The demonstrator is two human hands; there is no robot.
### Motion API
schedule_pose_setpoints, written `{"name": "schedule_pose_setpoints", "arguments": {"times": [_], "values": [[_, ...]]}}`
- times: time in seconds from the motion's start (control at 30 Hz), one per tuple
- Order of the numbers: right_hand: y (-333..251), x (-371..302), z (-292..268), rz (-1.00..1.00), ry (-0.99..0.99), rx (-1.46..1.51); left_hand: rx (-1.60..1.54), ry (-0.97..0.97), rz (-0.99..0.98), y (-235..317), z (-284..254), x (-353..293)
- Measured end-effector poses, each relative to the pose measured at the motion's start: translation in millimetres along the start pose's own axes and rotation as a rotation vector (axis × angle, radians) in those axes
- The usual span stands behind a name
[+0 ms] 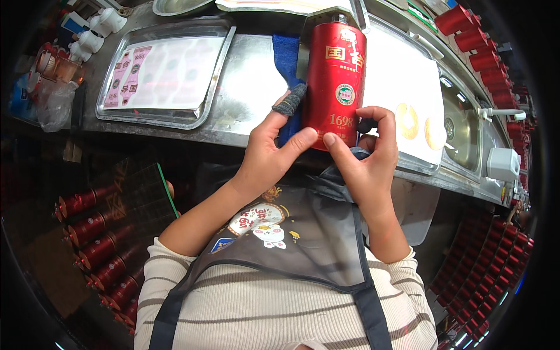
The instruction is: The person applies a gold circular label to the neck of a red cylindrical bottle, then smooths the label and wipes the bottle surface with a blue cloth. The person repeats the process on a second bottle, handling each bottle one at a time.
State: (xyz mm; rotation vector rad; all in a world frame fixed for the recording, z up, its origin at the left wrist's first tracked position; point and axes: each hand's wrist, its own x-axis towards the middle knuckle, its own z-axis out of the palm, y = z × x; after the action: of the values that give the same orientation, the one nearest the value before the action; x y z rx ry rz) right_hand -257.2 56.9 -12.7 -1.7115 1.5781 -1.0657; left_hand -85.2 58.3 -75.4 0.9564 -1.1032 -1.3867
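Note:
A glossy red bottle [335,76] with gold lettering and a small round green-and-white emblem points its neck away from me over the steel counter. My left hand [271,149] grips its lower left side, the thumb pressed near the base and a finger in a grey knitted cover along the edge. On the lower right side, my right hand [371,154] holds it too, thumb on the front near the base and fingers curled round behind. Dark covers show on some right fingertips. A blue cloth [286,55] lies beside the bottle on the left, partly hidden by it.
Left on the counter stands a metal tray [224,64] with a sheet of pink-and-white decals. White paper with round gold decals [407,121] lies to the right, before a sink [466,137] with a white tap. Red bottles fill racks at lower left [96,251] and right [484,262].

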Motion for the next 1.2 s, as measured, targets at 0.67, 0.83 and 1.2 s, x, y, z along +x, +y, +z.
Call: {"name": "schedule_pose_setpoints", "arguments": {"times": [0.67, 0.83, 1.2], "values": [[22, -16, -12, 0.289, -0.054, 0.546, 0.307, -0.030, 0.168, 12, 7, 3], [28, -17, -14, 0.301, -0.065, 0.595, 0.056, 0.047, -0.021, 8, 7, 2], [31, -33, -27, -0.433, -0.212, 0.101, 0.064, 0.018, -0.004, 13, 8, -2]]}}
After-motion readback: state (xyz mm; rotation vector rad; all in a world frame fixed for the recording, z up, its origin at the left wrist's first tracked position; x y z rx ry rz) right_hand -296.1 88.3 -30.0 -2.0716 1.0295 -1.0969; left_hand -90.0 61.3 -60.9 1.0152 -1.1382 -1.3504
